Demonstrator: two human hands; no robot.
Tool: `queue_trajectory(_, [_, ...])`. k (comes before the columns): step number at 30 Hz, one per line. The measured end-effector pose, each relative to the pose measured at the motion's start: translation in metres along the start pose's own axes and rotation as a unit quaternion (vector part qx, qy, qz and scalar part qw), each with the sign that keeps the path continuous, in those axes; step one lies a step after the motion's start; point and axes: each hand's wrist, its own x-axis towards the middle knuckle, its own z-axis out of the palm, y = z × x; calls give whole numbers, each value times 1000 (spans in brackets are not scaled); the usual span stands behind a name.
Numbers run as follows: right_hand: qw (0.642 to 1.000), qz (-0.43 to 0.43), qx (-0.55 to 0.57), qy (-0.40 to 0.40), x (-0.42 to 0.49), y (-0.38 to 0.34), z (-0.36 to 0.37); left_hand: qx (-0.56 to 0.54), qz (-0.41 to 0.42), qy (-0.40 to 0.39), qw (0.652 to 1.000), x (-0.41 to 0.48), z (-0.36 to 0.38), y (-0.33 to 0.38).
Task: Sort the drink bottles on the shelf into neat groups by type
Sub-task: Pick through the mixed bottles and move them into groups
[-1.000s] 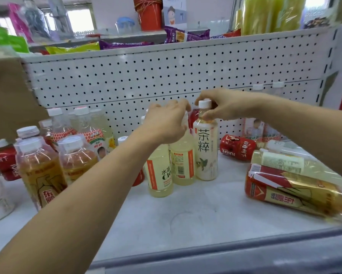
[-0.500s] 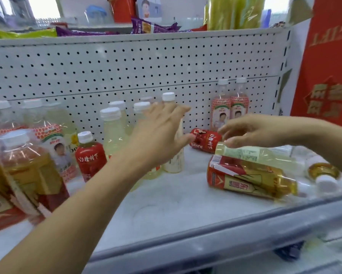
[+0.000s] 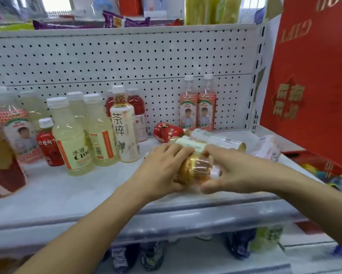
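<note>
A large amber tea bottle (image 3: 195,169) lies on its side near the shelf's front edge. My left hand (image 3: 162,167) grips its left end and my right hand (image 3: 231,171) grips its right end. Behind it lie a pale-label bottle (image 3: 215,140) and a red juice bottle (image 3: 167,132). A white-label tea bottle (image 3: 124,127) stands upright beside pale yellow C100 bottles (image 3: 71,135). Two red-patterned bottles (image 3: 197,109) stand against the pegboard at the back right.
More bottles crowd the left end, among them a small red bottle (image 3: 48,143) and a large amber one (image 3: 2,161). A red gift bag (image 3: 308,80) stands at the right. The shelf's white surface (image 3: 77,188) shows in front of the bottles. Snack packets (image 3: 126,21) lie on the shelf above.
Both hands left the upright tea bottle, moved right and down, and took hold of the lying amber bottle. The view swung to the right.
</note>
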Motion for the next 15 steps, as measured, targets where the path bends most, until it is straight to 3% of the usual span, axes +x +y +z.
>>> queue_trajectory(5, [988,-64,114,86,12,11,-40,-107,-165,127,972,-3,-11,0])
queue_trajectory(8, [990,-41,95,101,28,38,-56,-160,-271,176,933,-4,-17,-7])
queue_trajectory(12, [997,36,44,57,49,74,-64,-214,-403,241,857,-13,-17,-33])
queue_trajectory(15, [998,66,-4,20,66,89,-57,-185,-445,235,844,-16,-13,-43])
